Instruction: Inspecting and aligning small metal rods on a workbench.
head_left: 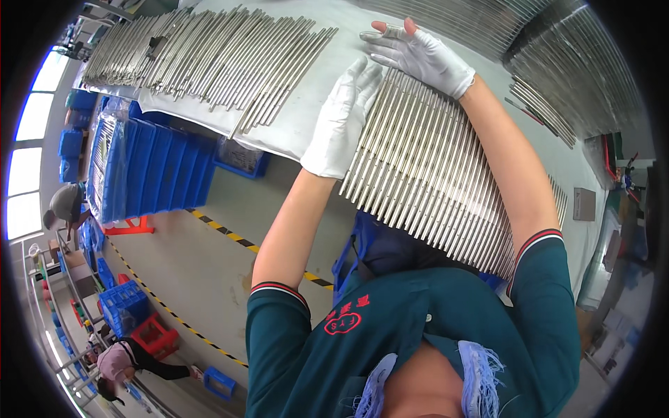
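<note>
A row of slim silver metal rods (425,167) lies side by side on the white-covered table (289,115) in front of me. My left hand (343,118), in a white glove, is held flat along the row's left edge with its fingers stretched out. Over the far end of the same rods is my gloved right hand (425,59); its fingers are extended to the left and a few fingertips show bare. Neither hand grips a rod. Whether the right palm touches the rod ends is hidden.
Another large spread of rods (209,59) covers the table's far left. At the right are a few loose rods (543,111), plastic-wrapped rods (578,63) and a small grey box (584,204). Stacked blue crates (157,167) stand left; two people are farther off.
</note>
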Action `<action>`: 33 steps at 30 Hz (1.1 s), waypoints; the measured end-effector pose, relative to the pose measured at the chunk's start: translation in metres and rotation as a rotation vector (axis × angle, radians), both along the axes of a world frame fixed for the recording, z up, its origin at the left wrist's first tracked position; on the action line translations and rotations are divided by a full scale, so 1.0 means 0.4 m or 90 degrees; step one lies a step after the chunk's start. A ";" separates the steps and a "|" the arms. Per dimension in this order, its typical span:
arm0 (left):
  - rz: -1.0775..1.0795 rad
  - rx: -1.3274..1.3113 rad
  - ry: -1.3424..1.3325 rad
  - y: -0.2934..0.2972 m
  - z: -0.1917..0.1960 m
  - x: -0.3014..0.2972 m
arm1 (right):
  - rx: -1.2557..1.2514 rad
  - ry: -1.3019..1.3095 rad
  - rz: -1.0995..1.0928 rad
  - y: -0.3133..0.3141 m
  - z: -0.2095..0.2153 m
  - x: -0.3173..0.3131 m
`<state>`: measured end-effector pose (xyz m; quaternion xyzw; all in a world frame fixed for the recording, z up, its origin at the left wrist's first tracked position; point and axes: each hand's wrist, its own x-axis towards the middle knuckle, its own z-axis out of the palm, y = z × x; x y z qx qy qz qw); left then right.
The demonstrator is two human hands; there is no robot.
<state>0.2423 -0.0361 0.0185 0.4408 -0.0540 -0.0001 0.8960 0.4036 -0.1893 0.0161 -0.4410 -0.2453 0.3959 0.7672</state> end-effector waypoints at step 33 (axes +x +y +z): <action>0.028 0.079 0.015 -0.010 0.028 -0.010 | -0.513 -0.945 -0.284 0.011 0.053 -0.345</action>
